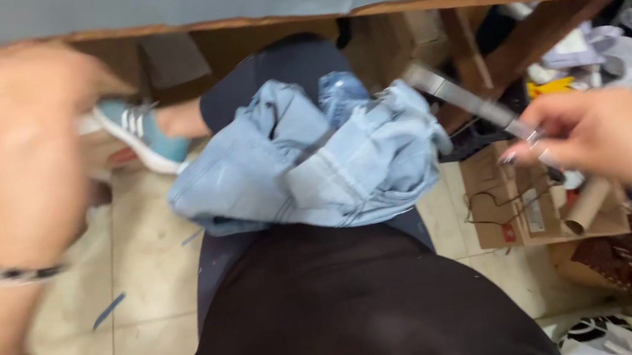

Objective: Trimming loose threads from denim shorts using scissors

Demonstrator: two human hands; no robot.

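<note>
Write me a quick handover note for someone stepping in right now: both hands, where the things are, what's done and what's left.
Left hand: raised, blurred, nothing visibly held; grip unclear.
Right hand: fingers closed on a slim metal tool pointing toward the denim.
Light blue denim garment: bunched on the lap, neither hand touching it.
Done: tool picked up.
Left: tool has not yet met the denim.
Cardboard box and cardboard tube lie on the floor, right.

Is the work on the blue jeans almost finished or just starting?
Hard to tell. The light blue jeans lie bunched on the lap, neither hand on them. The right hand holds a slim metal tool in its fingers; the left hand is raised and blurred. No finished work shows.
</note>
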